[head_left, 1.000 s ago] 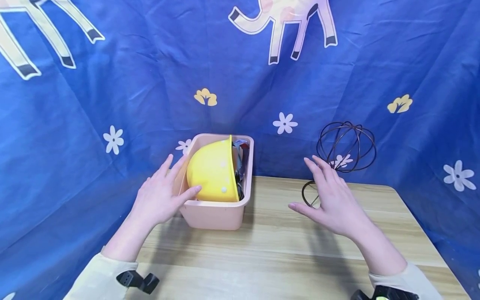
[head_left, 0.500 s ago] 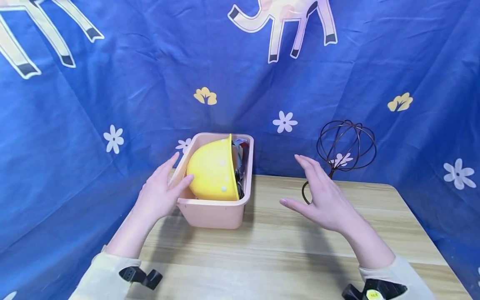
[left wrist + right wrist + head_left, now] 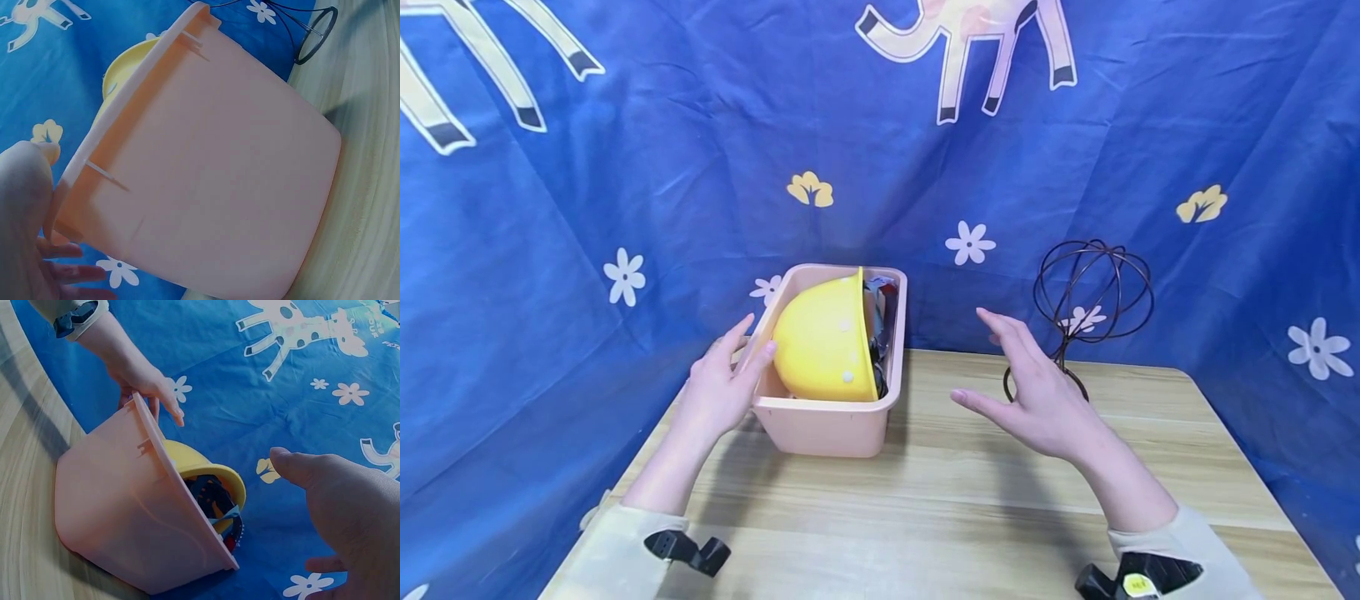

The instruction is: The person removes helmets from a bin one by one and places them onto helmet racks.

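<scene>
A pink plastic bin (image 3: 831, 429) stands on the table with a yellow hard hat (image 3: 820, 346) tipped on its side in it. Dark webbing and a blue strap (image 3: 226, 515) show inside the hat in the right wrist view. My left hand (image 3: 718, 387) holds the bin's left rim, thumb over the inside and fingers down the outer wall, as the left wrist view shows. My right hand (image 3: 1037, 396) hovers right of the bin with thumb and fingers spread, holding nothing. Behind it a dark wire globe-shaped stand (image 3: 1093, 292) rises from a ring base.
The wood-grain table (image 3: 940, 517) runs to a blue patterned curtain (image 3: 700, 150) at the back and both sides. The wire stand is at the back right, close to the curtain.
My left hand has drawn back from over the hat to the bin's left rim. My right hand has shifted left, away from the wire stand and nearer the bin.
</scene>
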The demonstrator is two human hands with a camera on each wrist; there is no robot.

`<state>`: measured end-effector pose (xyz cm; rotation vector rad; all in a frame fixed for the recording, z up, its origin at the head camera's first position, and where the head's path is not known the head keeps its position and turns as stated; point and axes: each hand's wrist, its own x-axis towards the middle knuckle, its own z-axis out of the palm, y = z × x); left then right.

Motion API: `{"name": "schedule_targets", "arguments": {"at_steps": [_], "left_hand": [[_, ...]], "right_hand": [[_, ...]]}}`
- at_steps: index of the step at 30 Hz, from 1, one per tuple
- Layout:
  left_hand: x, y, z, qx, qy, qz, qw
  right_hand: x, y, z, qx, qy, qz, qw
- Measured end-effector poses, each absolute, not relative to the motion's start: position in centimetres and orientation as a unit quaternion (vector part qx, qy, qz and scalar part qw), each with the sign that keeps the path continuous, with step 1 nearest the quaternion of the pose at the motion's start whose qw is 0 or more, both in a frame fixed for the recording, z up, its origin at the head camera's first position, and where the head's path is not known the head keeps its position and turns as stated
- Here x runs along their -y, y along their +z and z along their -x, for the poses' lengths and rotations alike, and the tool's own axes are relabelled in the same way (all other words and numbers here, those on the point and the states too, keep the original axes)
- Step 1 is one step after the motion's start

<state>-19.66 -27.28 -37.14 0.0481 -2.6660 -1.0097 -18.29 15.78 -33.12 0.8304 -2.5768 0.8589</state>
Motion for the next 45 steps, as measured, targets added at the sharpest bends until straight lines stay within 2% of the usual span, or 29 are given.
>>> {"name": "schedule_targets", "arguments": {"at_steps": [6,20,45], "left_hand": [[27.2,-37.7,19.8,0.911,-0.38,-0.034,0.157],[27.0,-37.8,19.5,0.892,-0.423,-0.098,0.128],[26.6,-37.8,19.9,0.887,-0.422,-0.1,0.157]], "right_hand": [[-15.5,-33.2,18.4,0.9,0.301,-0.283,0.139],[-14.8,-33.2,19.8,0.862,0.352,-0.346,0.111],[-12.6,-33.0,23.1,0.831,0.396,-0.387,0.056]]}}
